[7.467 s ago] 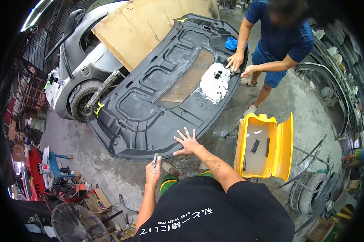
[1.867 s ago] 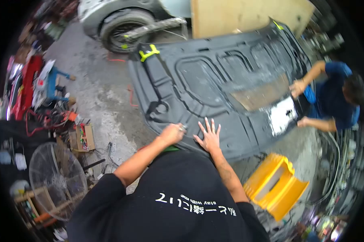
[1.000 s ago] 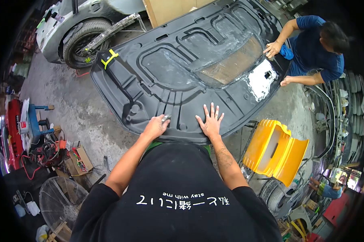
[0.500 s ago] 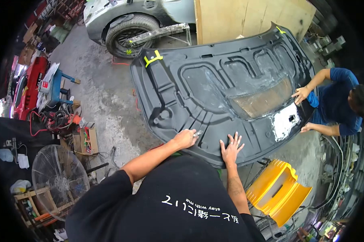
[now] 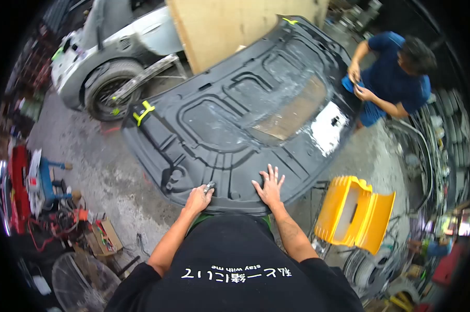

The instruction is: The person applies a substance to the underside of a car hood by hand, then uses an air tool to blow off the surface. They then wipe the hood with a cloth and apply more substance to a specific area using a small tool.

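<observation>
Fingers of the left hand (image 5: 197,199) clamp a small tool (image 5: 209,186); the right hand's (image 5: 269,190) lie apart on the ridged panel (image 5: 246,174). Near right, a yellow container (image 5: 331,205) holds a dark bar (image 5: 354,212).

Black panel (image 5: 240,169) beneath the right fingers (image 5: 271,177); white patch (image 5: 326,130), to their far right; grey piece (image 5: 210,185) in the left fingers (image 5: 198,196); black shirt (image 5: 224,236), nearer than both, with white lettering (image 5: 237,273); yellow container (image 5: 376,216), rightward.
</observation>
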`<state>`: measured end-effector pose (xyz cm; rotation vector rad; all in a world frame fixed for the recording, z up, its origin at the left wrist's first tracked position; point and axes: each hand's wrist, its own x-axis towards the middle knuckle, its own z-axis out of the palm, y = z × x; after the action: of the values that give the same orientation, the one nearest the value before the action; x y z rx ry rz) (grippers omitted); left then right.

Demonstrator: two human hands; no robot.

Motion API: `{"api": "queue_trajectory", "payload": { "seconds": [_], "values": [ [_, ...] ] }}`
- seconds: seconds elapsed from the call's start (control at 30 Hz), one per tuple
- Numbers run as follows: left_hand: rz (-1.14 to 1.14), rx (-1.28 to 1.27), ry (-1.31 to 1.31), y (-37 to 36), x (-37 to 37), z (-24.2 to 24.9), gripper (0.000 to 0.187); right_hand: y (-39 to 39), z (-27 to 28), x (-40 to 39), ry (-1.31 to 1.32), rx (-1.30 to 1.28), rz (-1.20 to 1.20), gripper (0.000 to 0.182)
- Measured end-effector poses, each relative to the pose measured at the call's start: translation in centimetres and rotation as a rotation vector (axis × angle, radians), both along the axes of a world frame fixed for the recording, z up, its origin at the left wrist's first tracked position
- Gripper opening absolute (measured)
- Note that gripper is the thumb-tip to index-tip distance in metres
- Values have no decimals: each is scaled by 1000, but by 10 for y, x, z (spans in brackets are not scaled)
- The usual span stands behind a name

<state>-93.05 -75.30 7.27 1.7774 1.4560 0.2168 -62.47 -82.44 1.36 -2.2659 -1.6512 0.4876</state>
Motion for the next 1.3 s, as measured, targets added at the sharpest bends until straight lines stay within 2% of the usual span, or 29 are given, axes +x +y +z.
{"api": "queue_trajectory", "payload": {
  "seconds": [0.23,0.3,0.33,0.5,0.6,0.7,0.77,0.83,0.9,0.97,1.1,1.23,1.3],
  "values": [
    [-177,44,-48,26,50,21,33,27,-4,-24,-45,4,-75,51],
    [-224,37,-58,29,68,25,33,28,-11,-35,-62,99,126,56],
    [-279,61,-40,32,73,15,33,27,-7,-41,-97,47,183,63],
    [-346,136,42,32,80,-9,31,23,0,-47,-173,67,304,66],
    [-417,229,98,29,77,-18,27,34,5,-57,-133,66,538,67],
    [-405,215,115,34,67,-20,27,40,-2,-84,-89,111,636,64],
    [-334,149,107,36,55,-14,28,42,-4,-88,-125,73,683,62],
    [-244,138,93,36,46,-4,28,45,-5,-78,-52,124,701,61],
    [-234,115,128,34,33,-1,28,44,-3,-64,-108,144,668,62],
    [-257,101,163,30,21,-5,29,44,2,-51,-141,114,499,62],
    [-205,24,160,17,10,-2,30,43,-2,-37,-181,65,348,65],
    [-173,90,74,4,16,2,29,38,1,-42,-185,16,300,64],
    [-171,70,55,2,20,-3,26,33,-10,-53,-197,118,261,66]
  ]
}}
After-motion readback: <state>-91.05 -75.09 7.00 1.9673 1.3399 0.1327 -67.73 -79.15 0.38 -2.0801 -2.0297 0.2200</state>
